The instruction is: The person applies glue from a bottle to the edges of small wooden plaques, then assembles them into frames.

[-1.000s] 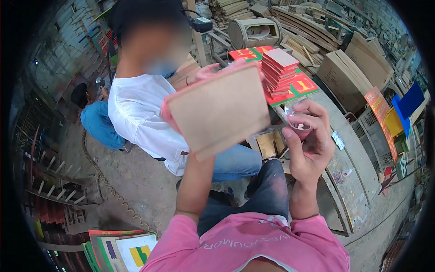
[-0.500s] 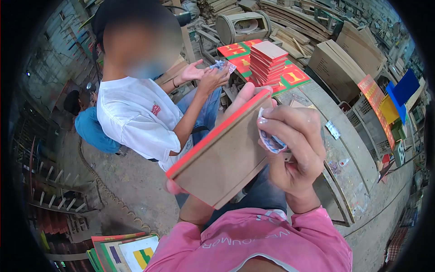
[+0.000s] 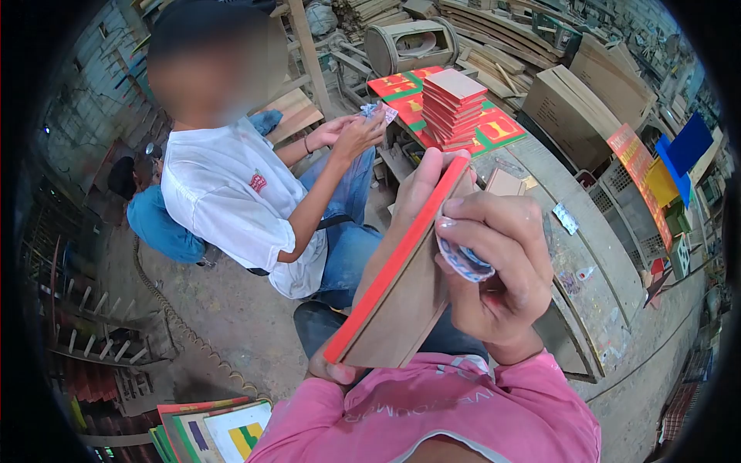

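Observation:
A flat brown board (image 3: 413,309) with a red-painted edge is held tilted in front of my chest. My left hand (image 3: 409,189) grips it from behind, with fingers at its upper end and part of the hand showing at the lower corner. Pinched in my right hand (image 3: 502,266) is a folded blue-and-white printed scrap (image 3: 465,261), close against the board's right side near the top. I cannot tell whether the scrap is paper or cloth.
Across from me, a person in a white shirt (image 3: 231,193) handles a similar printed scrap (image 3: 390,113). Red-edged boards stand in a stack (image 3: 454,108) on a red-and-green panel (image 3: 502,133). The worktable (image 3: 559,181) extends along my right. Painted panels (image 3: 212,432) lie low at left.
The board has turned so its red edge faces me more, and its lower end has swung right. My right hand stays near its upper side. The other person has leaned back left, hands drawn together.

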A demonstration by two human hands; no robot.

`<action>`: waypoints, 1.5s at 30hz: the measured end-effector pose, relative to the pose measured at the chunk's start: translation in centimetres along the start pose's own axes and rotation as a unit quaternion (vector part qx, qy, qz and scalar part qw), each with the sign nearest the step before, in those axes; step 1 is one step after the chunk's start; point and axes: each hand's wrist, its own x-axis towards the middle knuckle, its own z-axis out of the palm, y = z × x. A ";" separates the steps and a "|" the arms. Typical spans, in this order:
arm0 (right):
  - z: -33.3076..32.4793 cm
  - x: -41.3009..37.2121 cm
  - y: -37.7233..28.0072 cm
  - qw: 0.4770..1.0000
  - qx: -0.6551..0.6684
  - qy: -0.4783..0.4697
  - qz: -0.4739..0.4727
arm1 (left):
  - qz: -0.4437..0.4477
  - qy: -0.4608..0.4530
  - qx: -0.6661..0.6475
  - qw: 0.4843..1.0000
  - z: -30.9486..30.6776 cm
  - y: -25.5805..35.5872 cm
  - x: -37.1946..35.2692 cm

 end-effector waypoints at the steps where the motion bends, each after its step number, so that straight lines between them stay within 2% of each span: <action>1: 0.1 -0.1 0.1 1.000 0.001 0.000 0.001 | -0.003 0.145 0.071 0.987 2.8 -0.1 0.3; 2: 0.2 -0.2 0.4 1.000 0.005 0.008 0.000 | -0.006 0.285 0.141 0.948 4.6 -0.2 0.6; 3: 0.2 -0.1 0.6 1.000 0.011 0.016 -0.002 | -0.004 0.285 0.142 0.948 4.8 -0.2 0.9; 5: 0.1 -0.2 0.1 1.000 0.009 0.006 -0.002 | -0.015 0.367 0.087 0.926 4.9 -0.2 1.6; 6: 0.1 -0.2 -0.1 1.000 0.006 -0.004 0.001 | -0.011 0.368 0.088 0.925 3.9 -0.2 1.0; 8: 0.3 -0.2 0.1 1.000 0.013 0.002 -0.001 | 0.016 0.141 0.222 0.965 1.7 -0.2 -0.5; 9: 0.3 -0.3 0.1 1.000 0.015 0.008 -0.001 | 0.017 0.143 0.223 0.964 1.9 -0.2 -0.8; 11: 0.6 -0.4 0.3 1.000 0.014 0.027 0.000 | -0.027 0.213 0.379 0.900 3.1 -0.1 -0.3; 13: 0.6 -0.4 -0.1 0.999 0.004 0.034 0.009 | -0.001 0.188 0.376 0.907 2.7 -0.3 -0.7; 15: 0.6 -0.4 -0.5 0.999 0.012 0.029 0.012 | 0.015 0.148 0.446 0.883 3.9 0.1 -0.6; 19: 0.6 -0.3 -0.3 1.000 0.010 0.029 0.008 | 0.044 0.120 0.432 0.893 3.0 -0.3 -1.0; 21: 0.5 -0.4 -0.6 0.999 0.006 0.029 0.031 | 0.015 0.118 0.315 0.942 1.1 -0.4 -1.2; 22: 0.5 -0.5 -0.7 0.999 0.008 0.028 0.030 | 0.017 0.118 0.315 0.941 1.4 -0.4 -1.1; 26: 0.8 -0.4 -0.5 0.999 0.013 0.030 0.028 | 0.000 0.175 0.457 0.872 3.7 -0.4 -0.5; 33: 1.0 -0.4 -0.7 0.998 0.010 0.042 0.034 | 0.031 0.130 0.507 0.851 2.5 -0.7 -0.5; 34: 1.0 -0.4 -0.7 0.999 0.014 0.036 0.038 | -0.022 0.187 0.494 0.849 3.8 -0.5 0.2; 45: 1.7 -0.9 -0.2 0.992 0.054 0.074 0.089 | 0.044 0.091 0.450 0.887 1.4 0.3 -0.8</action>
